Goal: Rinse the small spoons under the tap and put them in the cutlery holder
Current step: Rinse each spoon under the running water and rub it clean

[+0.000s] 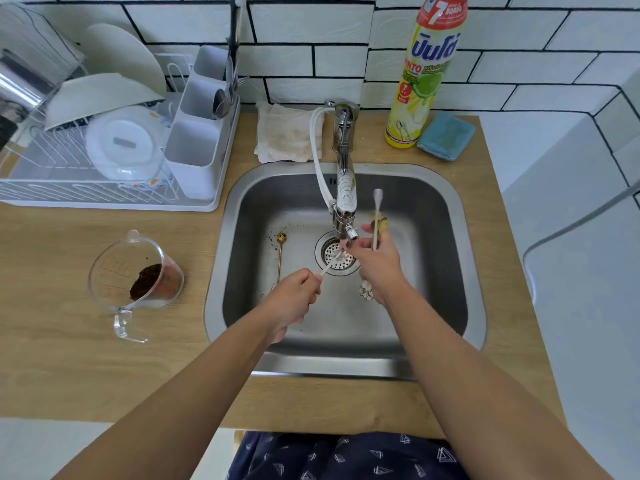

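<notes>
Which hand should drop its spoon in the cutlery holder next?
Left, probably. The left hand holds one white spoon under the tap and is nearer the cutlery holder, which stands left of the sink. The right hand grips several spoons on the far side of the tap.

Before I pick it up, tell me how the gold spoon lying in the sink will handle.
The gold spoon looks thin and long-handled, so probably light and stiff. It lies flat on the wet steel sink floor, so it may be slippery and awkward to pinch. Dark specks around its bowl suggest grit.

Left hand [294, 299] fingers curled, right hand [379, 265] pinching
</notes>
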The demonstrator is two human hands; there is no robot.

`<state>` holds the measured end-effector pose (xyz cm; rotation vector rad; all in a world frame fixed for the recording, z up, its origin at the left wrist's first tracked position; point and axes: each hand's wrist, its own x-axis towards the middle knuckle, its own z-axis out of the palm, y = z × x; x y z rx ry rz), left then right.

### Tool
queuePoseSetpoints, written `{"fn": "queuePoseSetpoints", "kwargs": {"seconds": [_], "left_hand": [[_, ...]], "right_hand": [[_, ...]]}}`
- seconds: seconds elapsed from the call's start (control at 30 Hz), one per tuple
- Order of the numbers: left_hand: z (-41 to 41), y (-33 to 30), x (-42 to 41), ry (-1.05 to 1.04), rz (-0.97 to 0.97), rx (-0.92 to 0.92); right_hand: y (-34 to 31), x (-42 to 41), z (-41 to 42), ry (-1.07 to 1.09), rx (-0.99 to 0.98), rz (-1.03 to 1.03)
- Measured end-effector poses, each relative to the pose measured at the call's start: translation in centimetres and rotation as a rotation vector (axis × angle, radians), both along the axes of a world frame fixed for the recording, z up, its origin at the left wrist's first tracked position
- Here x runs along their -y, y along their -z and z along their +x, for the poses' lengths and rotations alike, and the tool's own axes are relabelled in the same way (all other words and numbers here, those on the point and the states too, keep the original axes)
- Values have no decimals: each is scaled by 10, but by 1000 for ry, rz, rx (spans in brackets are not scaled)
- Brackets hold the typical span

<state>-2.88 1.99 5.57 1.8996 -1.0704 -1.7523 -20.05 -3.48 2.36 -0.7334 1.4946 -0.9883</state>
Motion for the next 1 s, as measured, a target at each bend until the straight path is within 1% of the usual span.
{"fn": "queuePoseSetpoints", "kwargs": {"seconds": [0.13, 0.2, 0.27, 0.37, 0.47, 0.63, 0.67, 0.73, 0.8, 0.93, 1.0], "left_hand": [[3, -5, 6, 49, 46, -71], [1, -9, 9, 81, 67, -98], [0, -11, 10, 110, 67, -90], [1, -8, 6, 112, 46, -68], [2, -5, 3, 93, 36, -59], [3, -7, 10, 69, 27, -20], [3, -7, 10, 71, 27, -16], [3, -7, 10, 75, 26, -14], [3, -9, 11, 68, 30, -7], [2, -10, 12, -3, 100, -53], [3, -9, 11, -38, 112, -86]], "right_hand": [[2, -10, 6, -230, -105, -68], [4, -16, 11, -304, -168, -51], [7, -16, 13, -271, -164, -31], [8, -9, 9, -141, -158, -42], [5, -7, 8, -154, -206, -44], [12, -17, 17, -296, -134, -39], [10, -17, 16, -277, -112, -32], [7, -12, 12, -170, -88, -4], [4, -6, 9, -110, -101, 15], [3, -6, 12, -89, -89, 42], [2, -11, 14, -146, -60, 18]]}}
